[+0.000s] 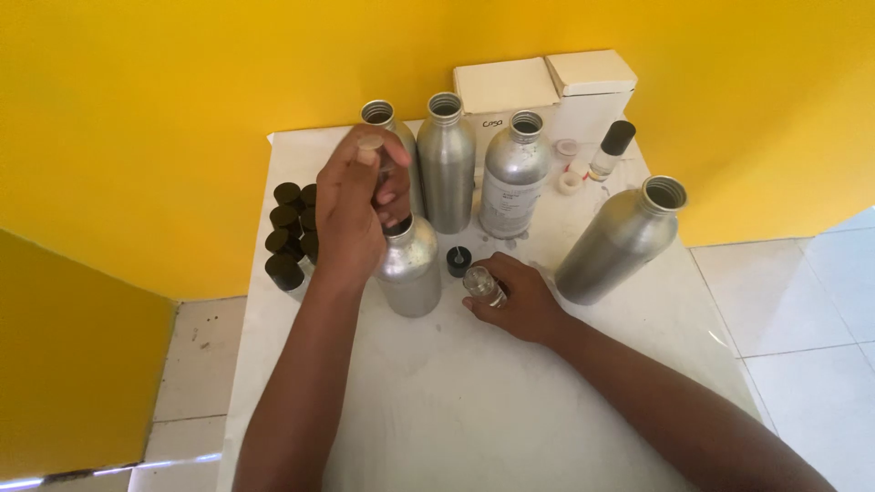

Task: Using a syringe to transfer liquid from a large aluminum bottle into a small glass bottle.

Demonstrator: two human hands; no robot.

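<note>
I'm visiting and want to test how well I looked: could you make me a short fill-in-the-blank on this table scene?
1. The right hand holds a small clear ____ on the white table.
2. The left hand is at the top of a silver ____ bottle.
3. The wall behind is ____.
4. The caps grouped at the left are ____.

Missing words: bottle; metal; yellow; black
</note>
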